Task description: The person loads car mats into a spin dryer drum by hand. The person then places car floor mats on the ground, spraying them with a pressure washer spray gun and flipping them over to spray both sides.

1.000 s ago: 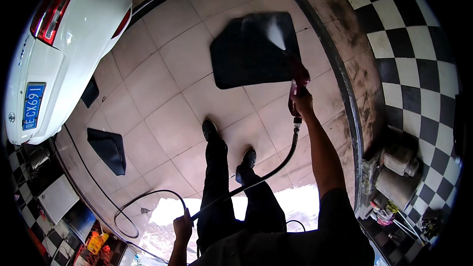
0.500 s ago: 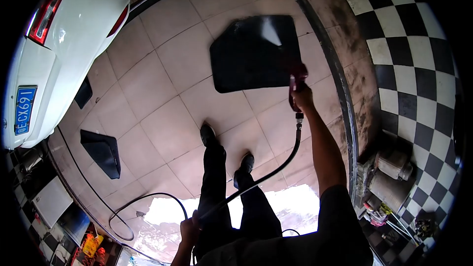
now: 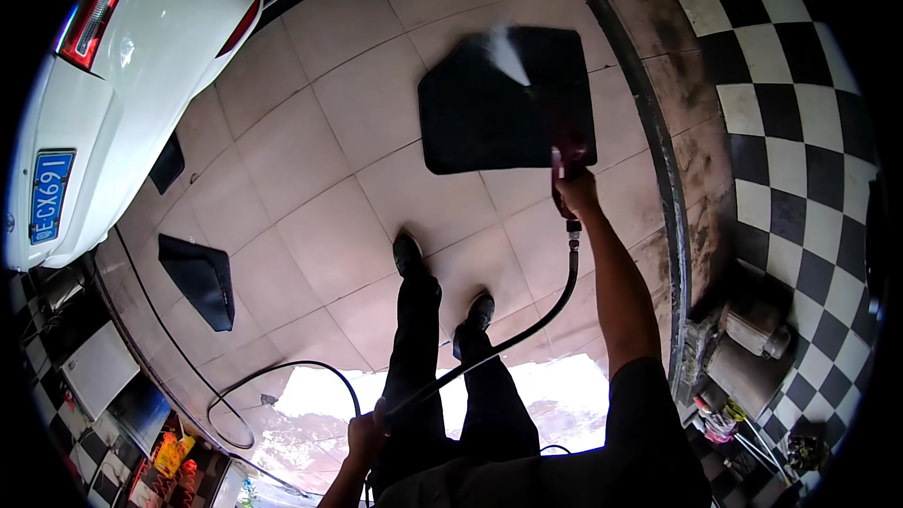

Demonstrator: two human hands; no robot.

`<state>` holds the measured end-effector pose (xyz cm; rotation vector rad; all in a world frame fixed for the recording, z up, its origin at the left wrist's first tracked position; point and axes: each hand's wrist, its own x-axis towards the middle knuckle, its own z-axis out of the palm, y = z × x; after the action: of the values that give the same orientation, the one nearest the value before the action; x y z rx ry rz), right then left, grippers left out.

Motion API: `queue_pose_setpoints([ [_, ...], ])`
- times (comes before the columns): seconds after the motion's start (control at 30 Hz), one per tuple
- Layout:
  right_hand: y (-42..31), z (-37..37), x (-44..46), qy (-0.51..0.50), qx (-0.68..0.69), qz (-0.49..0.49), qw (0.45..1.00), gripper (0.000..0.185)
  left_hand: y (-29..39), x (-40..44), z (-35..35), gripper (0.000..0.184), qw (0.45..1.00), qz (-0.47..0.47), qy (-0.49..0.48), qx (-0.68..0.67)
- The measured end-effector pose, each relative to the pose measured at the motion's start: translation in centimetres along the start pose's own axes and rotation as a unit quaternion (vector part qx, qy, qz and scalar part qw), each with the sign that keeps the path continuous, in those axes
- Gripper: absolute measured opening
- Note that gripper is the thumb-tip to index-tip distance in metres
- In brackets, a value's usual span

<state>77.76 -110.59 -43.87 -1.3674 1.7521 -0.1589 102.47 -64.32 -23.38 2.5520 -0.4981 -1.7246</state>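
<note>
Black mat (image 3: 470, 132) flat on the floor (image 3: 329, 188), just beyond the right grip (image 3: 577, 193), which is wrapped round a spray gun (image 3: 569, 144). Spray (image 3: 506, 56) crosses the mat's far edge: spraying under way; share covered cannot be told. Left grip (image 3: 367, 433) closed around the hose (image 3: 550, 315), which passes over the legs (image 3: 414, 348) between both grips, a possible snag. Well left of the right grip: folded dark mat (image 3: 199, 280), unsprayed at present; farther, white car (image 3: 169, 56). Nothing seen blocking gun from mat.

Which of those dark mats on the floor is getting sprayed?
The largest mat, with white spray over it; the two smaller ones lie nearer the white car.
</note>
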Motion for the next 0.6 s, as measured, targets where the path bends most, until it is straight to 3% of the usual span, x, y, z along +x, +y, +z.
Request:
queue_pose_setpoints([
  [0.07,0.4,2.1,-0.4,0.003,-0.021,-0.099,0.995,0.032,-0.6,0.1,0.4,0.066,1.0,0.008,-0.001,0.007],
  [0.17,-1.1,2.4,-2.5,-0.083,-0.059,-0.034,0.994,0.041,-0.9,-0.1,0.9,0.068,1.0,0.006,-0.013,0.019],
  [0.23,-1.0,2.1,-2.9,-0.076,-0.078,-0.048,0.993,0.041,-1.3,-0.4,1.4,0.069,0.999,-0.005,-0.022,0.024],
  [0.33,-0.4,1.1,-3.4,0.008,-0.085,-0.094,0.992,0.041,-2.8,-0.8,2.4,0.07,0.999,0.004,-0.009,0.031],
  [0.37,-0.4,0.7,-4.0,0.042,-0.12,-0.117,0.985,0.041,-3.2,-0.9,2.5,0.07,0.997,0.053,0.018,0.048],
  [0.43,0.1,0.6,-5.0,0.021,-0.12,-0.123,0.985,0.041,-3.5,-1.3,2.9,0.07,0.992,0.1,0.048,0.067],
  [0.5,-1.2,0.5,-7.7,-0.054,-0.082,-0.076,0.992,0.04,-2.7,-1.5,3.1,0.069,0.999,0.012,-0.012,0.035],
  [0.6,-1.4,0.9,-10.5,-0.124,-0.13,-0.078,0.981,0.036,-3.0,-2.2,4.9,0.068,0.999,0.017,0.001,0.034],
])
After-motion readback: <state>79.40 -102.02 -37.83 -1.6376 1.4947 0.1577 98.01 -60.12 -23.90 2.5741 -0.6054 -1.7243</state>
